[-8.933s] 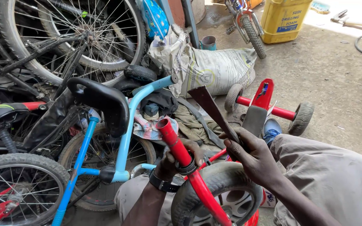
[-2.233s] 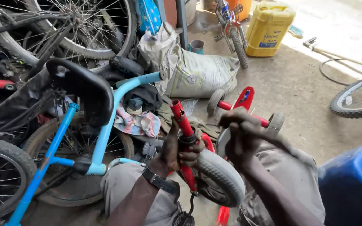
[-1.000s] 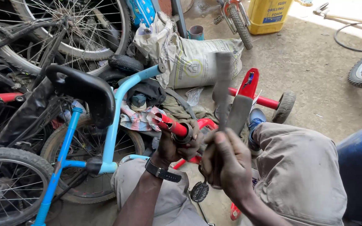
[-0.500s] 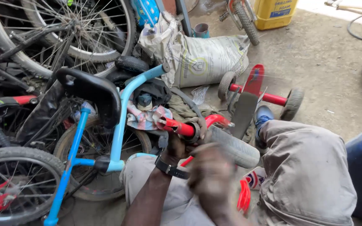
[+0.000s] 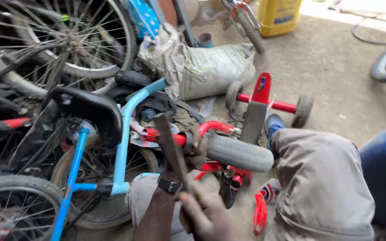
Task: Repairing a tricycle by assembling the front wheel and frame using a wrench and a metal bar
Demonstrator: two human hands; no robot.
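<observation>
A: Entry. Where is the work piece?

B: Centre of the frame. A small red tricycle frame (image 5: 211, 129) lies across the person's lap, its grey front tyre (image 5: 240, 153) pointing right. The rear axle with two small wheels (image 5: 271, 105) sits on the concrete floor (image 5: 336, 67) just above centre right.

A: Left hand?

B: The left hand (image 5: 195, 154), wristwatch (image 5: 169, 184) on that arm, is wrapped tight round the red tube beside the tyre; grip fully closed on the frame.

A: Right hand?

B: The right hand (image 5: 202, 214), bottom centre, is fisted round the lower end of a flat, dark, rusty metal bar (image 5: 170, 149) that rises up and to the left, crossing in front of the red tube. Whether its tip touches the tube, I cannot tell; the hand is partly blurred.

A: Handling judgement?

B: The frame looks like painted steel tube: stiff, moderately light, smooth enough to twist in the palm. The tyre is rubbery and gives friction but rolls, so the tube next to it seems the sounder hold. The bar reads as rigid and heavy for its width, with rough edges; holding it low gives leverage but less control at the tip.

A: Surroundings?

B: A light-blue bicycle frame (image 5: 123, 134) with black saddle (image 5: 88, 107) at left, spoked wheels (image 5: 68, 35) upper left, a grey sack (image 5: 211, 69) top centre, a yellow jerrycan (image 5: 280, 15) at the top.
</observation>
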